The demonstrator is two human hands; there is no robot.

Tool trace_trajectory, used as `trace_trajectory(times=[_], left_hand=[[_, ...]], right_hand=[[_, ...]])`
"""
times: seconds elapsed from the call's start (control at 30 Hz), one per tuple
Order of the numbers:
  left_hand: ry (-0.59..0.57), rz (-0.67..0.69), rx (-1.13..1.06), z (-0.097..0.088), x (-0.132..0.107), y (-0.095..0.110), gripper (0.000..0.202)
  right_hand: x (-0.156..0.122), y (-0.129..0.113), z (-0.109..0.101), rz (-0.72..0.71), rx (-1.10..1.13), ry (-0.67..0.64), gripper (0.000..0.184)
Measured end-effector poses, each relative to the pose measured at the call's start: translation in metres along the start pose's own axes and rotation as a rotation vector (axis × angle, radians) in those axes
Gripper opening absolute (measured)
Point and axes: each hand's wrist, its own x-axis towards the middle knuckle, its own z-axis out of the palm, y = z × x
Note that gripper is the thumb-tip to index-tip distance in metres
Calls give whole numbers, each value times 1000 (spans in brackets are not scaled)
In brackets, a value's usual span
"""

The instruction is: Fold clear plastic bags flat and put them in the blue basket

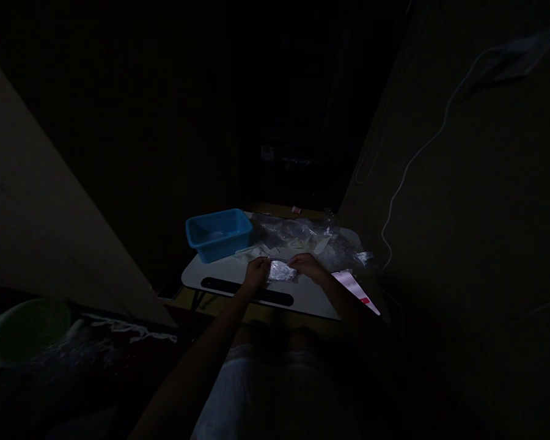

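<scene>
Head view, dim room. Left hand (pixel 256 274) and right hand (pixel 306 265) held small crinkled clear plastic packet (pixel 282 272) between them, fingers pinched narrowly on its upper edge. Packet over middle of white surface (pixel 305 302), near its front edge. Blue plastic tub (pixel 219 235) at far left of surface, beyond left hand. Crumpled clear plastic sheeting (pixel 302 233) beyond hands, beside tub. White paper slip with red mark (pixel 355 289) past right side of surface. White cable (pixel 421 146) along wall at right. Green basin (pixel 25 330) low at left, dim.
</scene>
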Motion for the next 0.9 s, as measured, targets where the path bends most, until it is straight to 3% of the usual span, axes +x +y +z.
trace_trajectory(times=[0.17, 0.3, 0.43, 0.53, 0.67, 0.77, 0.9], left_hand=[[70, 114, 67, -20, 20, 39, 29], [80, 131, 82, -42, 37, 69, 32], [112, 106, 69, -73, 51, 91, 33], [90, 65, 43, -106, 62, 104, 36], [148, 24, 139, -159, 77, 109, 35], [170, 2, 245, -194, 86, 103, 29], [233, 30, 503, -224, 91, 88, 17]], right_hand=[[9, -33, 1, -27, 118, -26, 24], [24, -64, 9, -34, 169, -74, 21], [45, -95, 29, -52, 207, -67, 15], [64, -118, 52, -74, 171, -74, 11], [95, -140, 91, -71, 55, -96, 11], [118, -144, 119, -41, 9, -127, 14], [144, -135, 146, 46, -95, -173, 19]])
